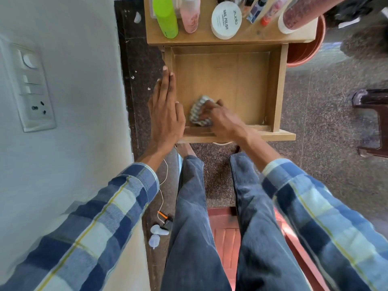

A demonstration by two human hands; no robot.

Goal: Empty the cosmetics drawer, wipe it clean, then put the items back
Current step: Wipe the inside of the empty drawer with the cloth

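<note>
The drawer [277, 85] is pulled out and bare. I'd keep my right hand [218, 118] gripping the cloth [198, 111] at its front-left, sweeping into corners (left hand [165, 110], fingers straight, steadies its left wall).

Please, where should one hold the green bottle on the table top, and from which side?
Probably grip the green bottle around its round body, coming from the drawer side. A pink bottle stands close on its right, so pinch front to back.
</note>
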